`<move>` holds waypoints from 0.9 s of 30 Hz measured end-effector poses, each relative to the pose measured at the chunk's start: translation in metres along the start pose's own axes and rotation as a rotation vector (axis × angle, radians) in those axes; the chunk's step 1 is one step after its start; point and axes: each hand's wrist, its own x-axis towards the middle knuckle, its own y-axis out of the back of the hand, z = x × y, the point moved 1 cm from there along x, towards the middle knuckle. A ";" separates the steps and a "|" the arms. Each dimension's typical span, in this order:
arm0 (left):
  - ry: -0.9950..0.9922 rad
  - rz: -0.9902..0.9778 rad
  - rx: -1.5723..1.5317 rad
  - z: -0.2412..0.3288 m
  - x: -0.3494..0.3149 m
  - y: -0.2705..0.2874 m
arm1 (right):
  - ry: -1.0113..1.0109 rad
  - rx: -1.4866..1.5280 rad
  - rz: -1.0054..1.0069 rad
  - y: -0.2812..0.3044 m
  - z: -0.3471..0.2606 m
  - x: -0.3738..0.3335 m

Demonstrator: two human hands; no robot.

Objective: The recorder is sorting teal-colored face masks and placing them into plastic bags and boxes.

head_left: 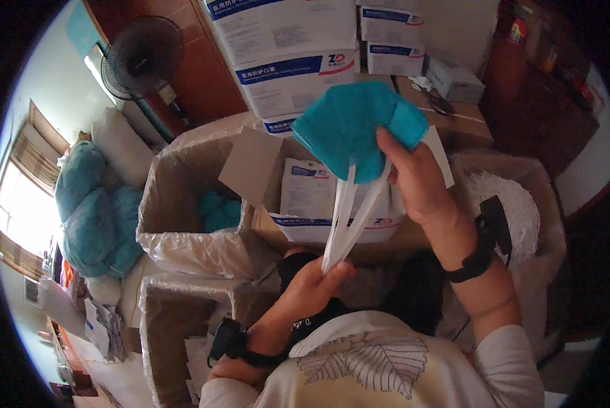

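Observation:
Teal folded face masks (349, 129) are held up in front of me, several layers showing along their left edge. My right hand (417, 173) grips them at the right side, with its thumb on top. From their lower edge long white straps (345, 221) run down toward me. My left hand (315, 285) is closed on the lower ends of these straps, pulling them into a narrow bunch. Behind and below the masks stands an open white carton (294, 228), its flaps spread. White printed packets (305, 190) sit inside it, partly hidden by the masks and straps.
Left of the carton, a plastic-lined box (189, 251) holds teal masks (220, 211). Another lined box (162, 326) is nearer me. Stacked cartons (291, 81) rise behind. To the right is a box with white strap material (502, 204). Teal bundles (91, 224) lie far left, below a fan (142, 58).

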 end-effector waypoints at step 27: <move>-0.271 0.226 -1.312 -0.040 0.021 0.014 | -0.554 -0.253 -0.464 0.000 0.101 -0.096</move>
